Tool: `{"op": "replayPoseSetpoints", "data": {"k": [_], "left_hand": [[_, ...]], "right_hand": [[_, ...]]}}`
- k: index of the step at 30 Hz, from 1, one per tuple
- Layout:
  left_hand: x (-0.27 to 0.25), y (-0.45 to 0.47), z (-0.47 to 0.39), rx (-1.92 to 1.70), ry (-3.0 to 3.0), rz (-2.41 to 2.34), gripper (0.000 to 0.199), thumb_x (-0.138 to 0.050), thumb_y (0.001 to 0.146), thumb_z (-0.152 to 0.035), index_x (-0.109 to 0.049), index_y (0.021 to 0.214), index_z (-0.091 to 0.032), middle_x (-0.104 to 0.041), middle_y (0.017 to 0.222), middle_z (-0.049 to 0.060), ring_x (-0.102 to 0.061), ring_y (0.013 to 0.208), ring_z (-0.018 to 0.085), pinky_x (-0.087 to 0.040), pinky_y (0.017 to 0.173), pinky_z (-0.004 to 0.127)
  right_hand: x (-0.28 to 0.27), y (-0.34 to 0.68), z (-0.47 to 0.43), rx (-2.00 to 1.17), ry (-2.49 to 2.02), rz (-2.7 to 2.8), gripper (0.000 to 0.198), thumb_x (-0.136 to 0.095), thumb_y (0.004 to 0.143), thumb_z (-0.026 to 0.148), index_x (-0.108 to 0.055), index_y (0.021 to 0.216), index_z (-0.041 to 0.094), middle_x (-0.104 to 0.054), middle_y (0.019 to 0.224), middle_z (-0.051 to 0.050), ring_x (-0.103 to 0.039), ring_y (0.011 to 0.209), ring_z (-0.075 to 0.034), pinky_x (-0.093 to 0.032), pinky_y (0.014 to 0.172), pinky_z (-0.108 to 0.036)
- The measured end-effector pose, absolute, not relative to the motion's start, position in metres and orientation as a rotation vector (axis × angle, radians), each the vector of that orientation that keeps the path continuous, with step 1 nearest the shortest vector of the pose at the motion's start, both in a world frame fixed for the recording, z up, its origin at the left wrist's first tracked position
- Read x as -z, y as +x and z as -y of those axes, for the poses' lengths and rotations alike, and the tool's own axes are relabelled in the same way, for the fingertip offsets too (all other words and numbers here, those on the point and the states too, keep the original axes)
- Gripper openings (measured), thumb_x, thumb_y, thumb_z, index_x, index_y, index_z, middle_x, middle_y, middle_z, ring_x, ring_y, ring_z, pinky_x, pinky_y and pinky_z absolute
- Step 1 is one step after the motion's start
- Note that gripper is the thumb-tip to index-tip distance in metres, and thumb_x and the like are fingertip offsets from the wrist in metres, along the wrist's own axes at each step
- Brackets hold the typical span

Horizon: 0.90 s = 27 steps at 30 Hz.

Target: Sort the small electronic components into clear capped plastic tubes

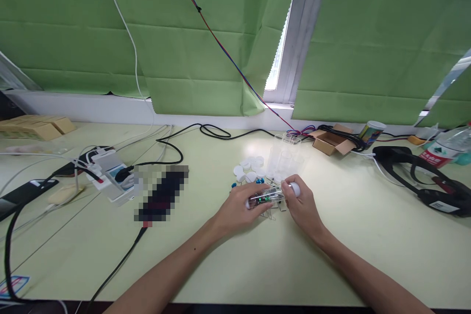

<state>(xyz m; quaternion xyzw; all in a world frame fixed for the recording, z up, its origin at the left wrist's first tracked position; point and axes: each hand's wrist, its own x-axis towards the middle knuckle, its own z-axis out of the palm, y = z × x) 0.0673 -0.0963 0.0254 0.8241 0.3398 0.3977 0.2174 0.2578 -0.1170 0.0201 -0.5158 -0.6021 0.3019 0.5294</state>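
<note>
A clear tube with a small circuit showing green lights lies level between my two hands. My left hand is closed round its left end, thumb below and fingers above. The fingers of my right hand pinch the white cap at the right end; whether it is fully seated is hard to see. Beneath and behind the tube lie small metal pieces and blue parts, partly hidden by my hands. Loose white round caps lie just beyond, beside several clear empty tubes.
To the left are a blurred-out dark device on a cable and a white power strip. An open cardboard box, a can, a black headset and a plastic bottle stand at the right. Black cables run along the back.
</note>
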Motion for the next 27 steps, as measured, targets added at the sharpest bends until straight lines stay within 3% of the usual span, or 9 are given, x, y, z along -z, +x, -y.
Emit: {"op": "replayPoseSetpoints", "data": {"k": [16, 27], "left_hand": [[-0.0247, 0.068, 0.0962, -1.117, 2.3, -0.91, 0.032, -0.068, 0.085, -0.035, -0.068, 0.114, -0.021, -0.075, 0.103, 0.006, -0.071, 0.085, 0.019, -0.057, 0.081, 0.03], [-0.0243, 0.0695, 0.0986, -1.13, 2.286, -0.884, 0.032, -0.068, 0.084, -0.033, -0.068, 0.114, -0.02, -0.075, 0.104, 0.007, -0.071, 0.086, 0.02, -0.058, 0.077, 0.03]], "right_hand": [[-0.0212, 0.2585, 0.1193, -0.705, -1.247, 1.449, 0.033, -0.04, 0.098, 0.045, -0.043, 0.075, 0.022, -0.037, 0.058, 0.006, -0.033, 0.05, -0.012, -0.029, 0.045, -0.023], [-0.0193, 0.2598, 0.1191, -0.639, -1.277, 1.469, 0.034, -0.037, 0.1, 0.042, -0.039, 0.072, 0.023, -0.038, 0.059, 0.005, -0.036, 0.051, -0.013, -0.031, 0.048, -0.025]]}}
